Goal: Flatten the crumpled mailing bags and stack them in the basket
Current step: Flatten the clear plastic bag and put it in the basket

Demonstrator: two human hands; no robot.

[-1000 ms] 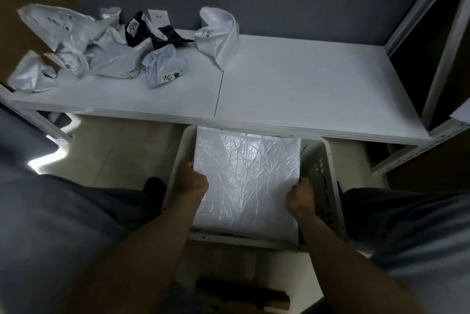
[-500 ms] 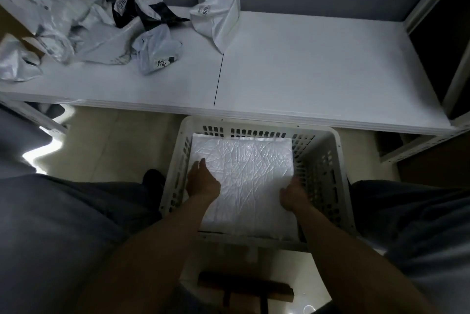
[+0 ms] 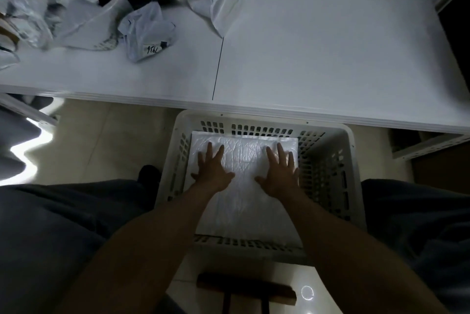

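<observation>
Both hands, left (image 3: 213,171) and right (image 3: 280,172), are pressing flat, fingers spread, on the bag (image 3: 244,196) lying in the basket (image 3: 352,176).

Your forearms (image 3: 152,237) bare, your left hand (image 3: 212,171) and right hand (image 3: 279,174) bare as well, dark grey trousers (image 3: 58,232) covering both your thighs, a black shoe tip (image 3: 148,174) beside your left leg.

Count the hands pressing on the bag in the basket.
2. The left hand lies flat on the left half of the bag, the right hand on its right half, inside the basket. No others show.
</observation>
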